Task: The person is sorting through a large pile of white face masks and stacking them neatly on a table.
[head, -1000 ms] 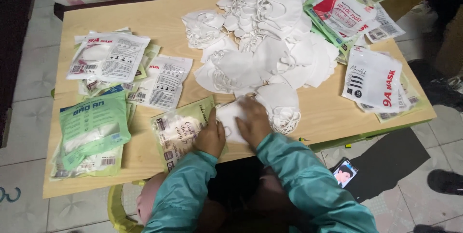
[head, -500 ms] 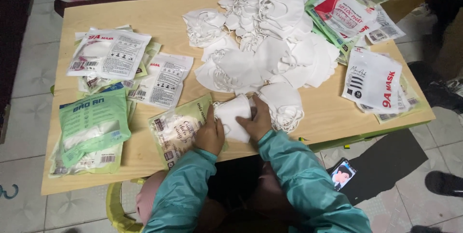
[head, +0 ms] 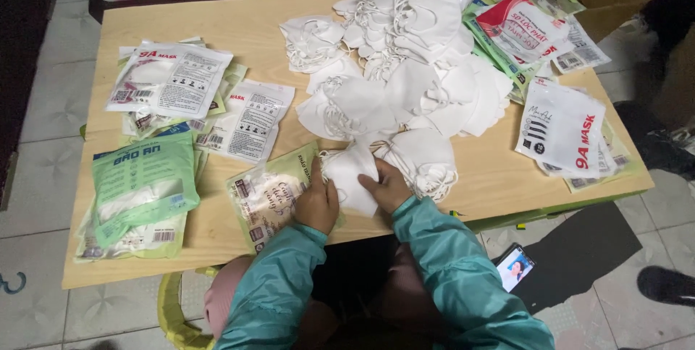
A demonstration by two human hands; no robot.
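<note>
Both hands work at the near edge of the wooden bench (head: 507,176). The left hand (head: 316,204) and the right hand (head: 387,187) pinch a folded white face mask (head: 352,175) between them, fingers curled onto its two sides. The mask stands with its long axis running away from the person, its narrow end toward the pile of loose white masks (head: 405,75) just beyond the hands. Under the left hand lies a clear pouch with green trim (head: 268,198), its long axis tilted away and to the right. Farther left of the hands sits a green packet (head: 141,180); well to the right, a white printed packet (head: 561,129). A phone (head: 515,268) lies on the floor below the right sleeve.
</note>
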